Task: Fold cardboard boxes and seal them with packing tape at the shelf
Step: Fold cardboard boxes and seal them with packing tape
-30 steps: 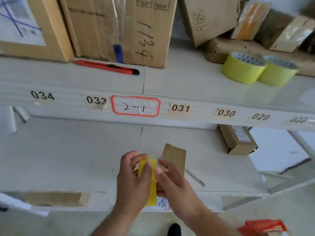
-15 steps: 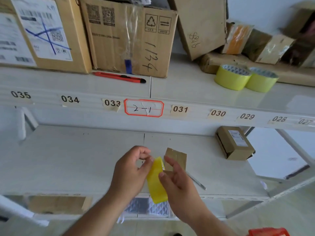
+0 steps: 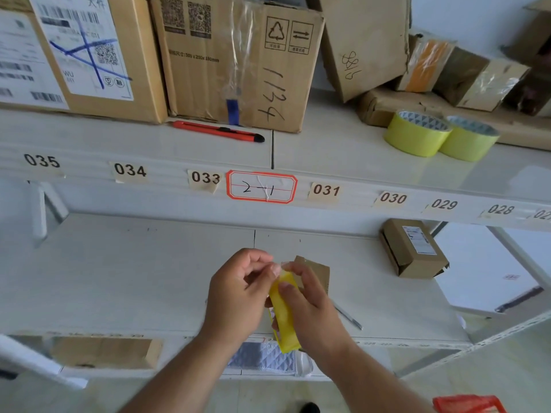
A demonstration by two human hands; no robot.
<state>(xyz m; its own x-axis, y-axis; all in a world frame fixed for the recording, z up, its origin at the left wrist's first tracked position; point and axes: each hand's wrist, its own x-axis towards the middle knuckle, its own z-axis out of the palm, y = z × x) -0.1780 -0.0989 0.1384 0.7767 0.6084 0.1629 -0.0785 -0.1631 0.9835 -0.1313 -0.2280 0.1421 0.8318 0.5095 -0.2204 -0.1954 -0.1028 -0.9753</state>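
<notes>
A yellow roll of packing tape [image 3: 284, 320] stands on edge between my two hands over the lower shelf [image 3: 119, 278]. My right hand [image 3: 310, 308] grips the roll from the right side. My left hand [image 3: 238, 293] pinches the clear loose tape end at the top of the roll with thumb and fingertips. A small piece of brown cardboard [image 3: 316, 271] stands just behind my right hand, partly hidden. A small sealed cardboard box [image 3: 413, 248] with a white label lies on the lower shelf to the right.
On the upper shelf are large cardboard boxes [image 3: 238, 61], a red box cutter [image 3: 217, 131], two yellow-green tape rolls [image 3: 417, 132] and wrapped parcels [image 3: 459, 76]. A thin metal rod [image 3: 347, 316] lies by my right wrist. Something red [image 3: 468, 404] sits at the bottom right.
The view tilted up slightly. My left hand slid up from the roll's side to its top and now pinches the tape end; the roll leaned a little to the right.
</notes>
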